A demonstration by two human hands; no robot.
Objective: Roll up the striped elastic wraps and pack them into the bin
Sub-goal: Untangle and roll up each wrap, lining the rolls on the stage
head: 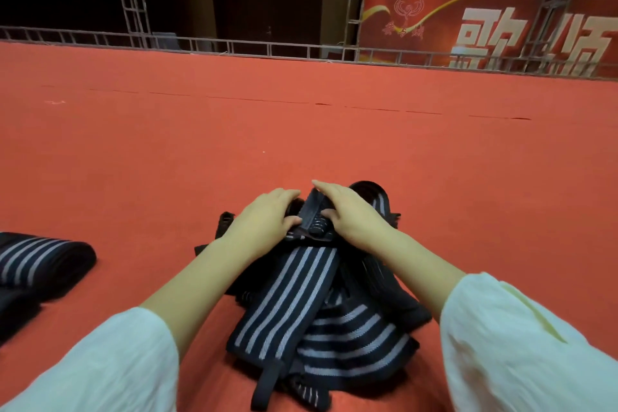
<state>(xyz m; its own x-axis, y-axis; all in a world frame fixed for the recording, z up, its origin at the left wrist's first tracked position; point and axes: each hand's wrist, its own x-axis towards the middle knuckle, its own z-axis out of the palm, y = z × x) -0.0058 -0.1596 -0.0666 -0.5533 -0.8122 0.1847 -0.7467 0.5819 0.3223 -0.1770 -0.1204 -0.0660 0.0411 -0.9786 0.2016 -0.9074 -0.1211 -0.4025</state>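
A loose heap of black elastic wraps with grey stripes (321,328) lies on the red carpet in front of me. One striped wrap (287,294) runs from the heap up to a small partly wound roll (312,217). My left hand (264,214) grips the roll's left side with thumb and fingers. My right hand (347,211) grips its right side, fingers over the top and thumb underneath. At the left edge lies another striped wrap (40,261), folded or rolled flat. No bin is in view.
Red carpet (301,130) stretches far ahead to a low metal truss rail (234,47). Behind it stand truss towers and a red banner (468,27) with large characters. A dark bundle (13,308) sits under the wrap at the left edge.
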